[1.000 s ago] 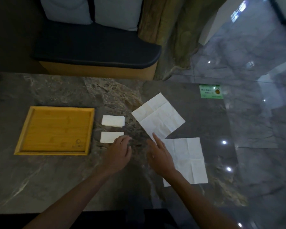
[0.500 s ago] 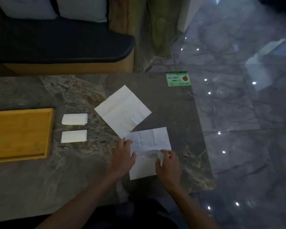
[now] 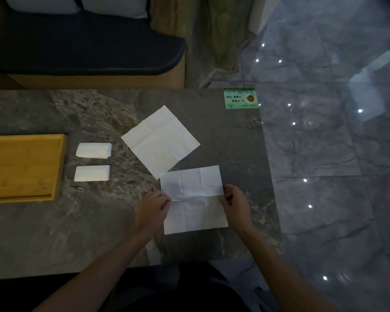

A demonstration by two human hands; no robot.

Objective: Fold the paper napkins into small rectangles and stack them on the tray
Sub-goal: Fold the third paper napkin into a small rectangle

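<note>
Now we hold the near napkin (image 3: 195, 200) by its two side edges: our left hand (image 3: 153, 207) pinches the left edge with curled fingers, and our right hand (image 3: 235, 204) pinches the right edge the same way, both at about the sheet's middle crease. Its far half looks lifted and brighter than the near half, which lies flat on the counter (image 3: 54, 233); we cannot tell how far off the surface that far half stands. Its far left corner overlaps the near corner of a second unfolded napkin (image 3: 160, 141), which lies flat and turned like a diamond, one corner pointing away from us. To the left of that sheet, two folded napkins lie as small rectangles, the farther one (image 3: 94, 150) and the nearer one (image 3: 92, 173), apart from each other and parallel, both just beside the right rim of the wooden tray (image 3: 59, 167) but not on it. The tray runs off the left edge of the view, and the part we see holds nothing. A green card (image 3: 241, 98) sits at the far right corner of the counter, well apart from the napkins. The counter's right edge runs close past our right hand, with glossy floor tiles (image 3: 324, 143) beyond it. Bare stone lies open between our left forearm and the tray, and along the near edge in front of us. A dark cushioned bench (image 3: 88, 48) stands beyond the far edge.
</note>
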